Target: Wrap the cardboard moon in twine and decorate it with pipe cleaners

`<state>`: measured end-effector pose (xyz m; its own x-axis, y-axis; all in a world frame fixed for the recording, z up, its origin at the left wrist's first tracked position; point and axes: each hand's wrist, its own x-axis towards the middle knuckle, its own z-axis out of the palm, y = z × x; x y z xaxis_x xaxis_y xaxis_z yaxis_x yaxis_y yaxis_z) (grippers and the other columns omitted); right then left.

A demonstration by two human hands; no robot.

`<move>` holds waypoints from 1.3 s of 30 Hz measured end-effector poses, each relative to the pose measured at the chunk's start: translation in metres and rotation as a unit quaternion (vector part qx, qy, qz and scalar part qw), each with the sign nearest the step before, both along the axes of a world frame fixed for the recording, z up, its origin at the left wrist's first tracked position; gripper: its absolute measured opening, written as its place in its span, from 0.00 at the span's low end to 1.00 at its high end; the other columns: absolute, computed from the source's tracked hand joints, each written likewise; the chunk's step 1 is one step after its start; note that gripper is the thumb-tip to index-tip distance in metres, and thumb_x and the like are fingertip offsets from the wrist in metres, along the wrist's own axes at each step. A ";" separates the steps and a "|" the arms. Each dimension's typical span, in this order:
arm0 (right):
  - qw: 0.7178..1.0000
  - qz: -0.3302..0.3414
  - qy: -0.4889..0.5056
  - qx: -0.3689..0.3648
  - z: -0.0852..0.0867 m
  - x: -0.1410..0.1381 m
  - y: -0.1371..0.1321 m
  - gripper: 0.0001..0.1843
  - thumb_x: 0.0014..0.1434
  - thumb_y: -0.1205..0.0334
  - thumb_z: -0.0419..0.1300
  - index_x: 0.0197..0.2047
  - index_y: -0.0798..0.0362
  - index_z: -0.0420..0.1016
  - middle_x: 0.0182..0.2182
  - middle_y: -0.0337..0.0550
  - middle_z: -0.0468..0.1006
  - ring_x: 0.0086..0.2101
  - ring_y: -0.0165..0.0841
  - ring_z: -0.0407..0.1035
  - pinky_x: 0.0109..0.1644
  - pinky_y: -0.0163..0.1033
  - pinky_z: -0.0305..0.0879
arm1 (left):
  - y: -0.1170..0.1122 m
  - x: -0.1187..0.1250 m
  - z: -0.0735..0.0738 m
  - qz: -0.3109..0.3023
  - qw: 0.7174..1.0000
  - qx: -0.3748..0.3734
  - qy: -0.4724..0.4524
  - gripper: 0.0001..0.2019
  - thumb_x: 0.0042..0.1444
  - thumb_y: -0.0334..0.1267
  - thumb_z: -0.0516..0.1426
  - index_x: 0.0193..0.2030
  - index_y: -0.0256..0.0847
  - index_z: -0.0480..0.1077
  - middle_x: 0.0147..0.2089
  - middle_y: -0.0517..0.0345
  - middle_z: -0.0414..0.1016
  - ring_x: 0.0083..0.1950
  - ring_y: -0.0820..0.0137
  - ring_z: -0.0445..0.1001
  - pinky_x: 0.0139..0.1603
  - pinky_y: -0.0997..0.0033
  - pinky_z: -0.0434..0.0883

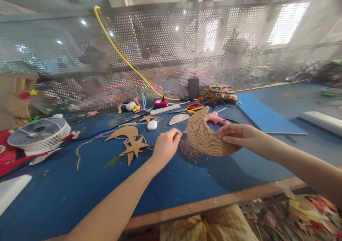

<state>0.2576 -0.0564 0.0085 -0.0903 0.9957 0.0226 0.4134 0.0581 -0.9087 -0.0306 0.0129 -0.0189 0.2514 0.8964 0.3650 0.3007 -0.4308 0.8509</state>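
My right hand [242, 135] grips the lower right edge of a crescent moon shape wrapped in jute rope [204, 136], holding it tilted up off the blue table top [187, 184]. My left hand [167, 145] is closed in a pinch just left of the crescent, fingertips near its inner edge; what it pinches is too small to make out. Loose jute fibres [188, 150] lie scattered below the crescent.
Brown cardboard stars and a moon cut-out [130, 141] lie to the left. A pink glue gun [215, 118], scissors [193, 107], a jute coil [219, 92] and a white fan [40, 132] sit further back. A perforated metal screen [171, 48] closes the table's far side.
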 end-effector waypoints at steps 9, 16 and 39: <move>0.990 0.070 -0.118 0.043 -0.015 -0.063 -0.002 0.14 0.59 0.53 0.58 0.43 0.51 0.77 0.35 0.44 0.81 0.35 0.36 0.74 0.38 0.41 0.69 | 0.008 -0.004 0.006 0.027 0.980 -0.056 -0.187 0.20 0.60 0.30 0.58 0.58 0.47 0.70 0.33 0.61 0.80 0.17 0.78 0.63 0.22 0.78 0.60; 0.903 -0.129 -0.354 0.207 0.016 -0.022 0.073 0.10 0.58 0.57 0.57 0.35 0.51 0.78 0.31 0.45 0.80 0.31 0.37 0.71 0.34 0.40 0.61 | 0.001 -0.002 0.007 0.023 0.987 -0.054 -0.152 0.14 0.58 0.21 0.55 0.30 0.42 0.77 0.35 0.55 0.78 0.40 0.69 0.73 0.47 0.77 0.65; 0.822 -0.157 -0.536 0.111 -0.039 0.014 0.107 0.20 0.63 0.51 0.50 0.39 0.59 0.76 0.38 0.59 0.78 0.38 0.45 0.72 0.41 0.43 0.62 | -0.015 0.010 -0.013 0.103 0.960 0.076 0.248 0.11 0.57 0.38 0.60 0.47 0.40 0.75 0.47 0.43 0.75 0.39 0.55 0.77 0.40 0.63 0.69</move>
<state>0.2717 0.0507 -0.0302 0.0842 0.9556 0.2824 0.9959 -0.0898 0.0070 -0.0208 -0.0020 -0.0315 0.2500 0.8921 0.3764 0.7448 -0.4256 0.5140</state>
